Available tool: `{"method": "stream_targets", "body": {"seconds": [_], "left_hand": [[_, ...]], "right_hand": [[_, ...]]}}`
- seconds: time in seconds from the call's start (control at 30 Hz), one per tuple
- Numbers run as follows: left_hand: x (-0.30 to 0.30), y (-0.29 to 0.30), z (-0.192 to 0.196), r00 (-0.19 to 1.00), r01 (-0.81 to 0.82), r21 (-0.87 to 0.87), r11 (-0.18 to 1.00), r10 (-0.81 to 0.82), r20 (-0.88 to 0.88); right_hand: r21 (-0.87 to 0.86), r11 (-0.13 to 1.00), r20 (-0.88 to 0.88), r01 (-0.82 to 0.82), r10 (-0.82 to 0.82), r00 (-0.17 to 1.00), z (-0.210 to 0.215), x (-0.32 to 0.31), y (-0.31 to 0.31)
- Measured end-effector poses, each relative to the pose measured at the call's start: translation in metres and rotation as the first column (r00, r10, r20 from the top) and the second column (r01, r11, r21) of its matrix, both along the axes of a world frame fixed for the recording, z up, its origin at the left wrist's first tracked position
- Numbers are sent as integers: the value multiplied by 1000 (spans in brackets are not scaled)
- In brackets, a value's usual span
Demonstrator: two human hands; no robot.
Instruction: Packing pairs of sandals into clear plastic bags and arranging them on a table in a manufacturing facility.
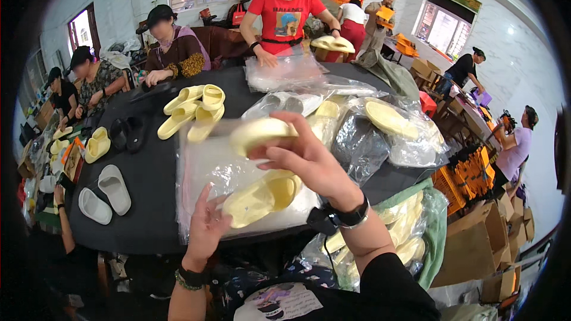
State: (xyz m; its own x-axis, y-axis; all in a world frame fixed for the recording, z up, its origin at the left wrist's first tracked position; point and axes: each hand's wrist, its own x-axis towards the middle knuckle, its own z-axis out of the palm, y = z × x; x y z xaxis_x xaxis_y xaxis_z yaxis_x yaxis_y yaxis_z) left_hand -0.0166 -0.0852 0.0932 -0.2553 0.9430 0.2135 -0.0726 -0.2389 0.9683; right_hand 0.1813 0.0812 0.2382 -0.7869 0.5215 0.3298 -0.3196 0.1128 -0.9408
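My right hand (312, 163) is closed around the side of a pale yellow slipper (262, 135), lifted above the table and smeared by motion. Below it, a second pale yellow slipper (257, 202) lies tilted over a stack of clear plastic bags (205, 163). My left hand (207, 223) is beside that slipper's left end, fingers apart and palm turned up. Its thumb is close to the slipper's edge; whether they touch I cannot tell.
Yellow slippers (196, 110), black slippers (126, 134) and white slippers (107, 193) stand on the black table (151, 178). Bagged slippers (392, 125) pile up at right. A green-edged sack (437, 226) of yellow slippers sits by my right arm. Across the table, a person in red (285, 18) handles bags.
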Motion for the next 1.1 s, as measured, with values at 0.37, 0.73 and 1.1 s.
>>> {"method": "stream_targets", "body": {"seconds": [0.37, 0.73, 1.1], "left_hand": [[-45, -15, -64, 747, -396, -320, 861, 505, 433], [-63, -20, -55, 537, -751, -75, 657, 540, -649], [-76, 11, -60, 683, -684, -99, 722, 588, -434]], "right_hand": [[768, 579, 90, 272, -518, 851, -103, -9, 72], [776, 550, 364, 309, -790, 493, -219, 42, 77], [603, 710, 456, 365, -681, 573, -206, 50, 68]]}}
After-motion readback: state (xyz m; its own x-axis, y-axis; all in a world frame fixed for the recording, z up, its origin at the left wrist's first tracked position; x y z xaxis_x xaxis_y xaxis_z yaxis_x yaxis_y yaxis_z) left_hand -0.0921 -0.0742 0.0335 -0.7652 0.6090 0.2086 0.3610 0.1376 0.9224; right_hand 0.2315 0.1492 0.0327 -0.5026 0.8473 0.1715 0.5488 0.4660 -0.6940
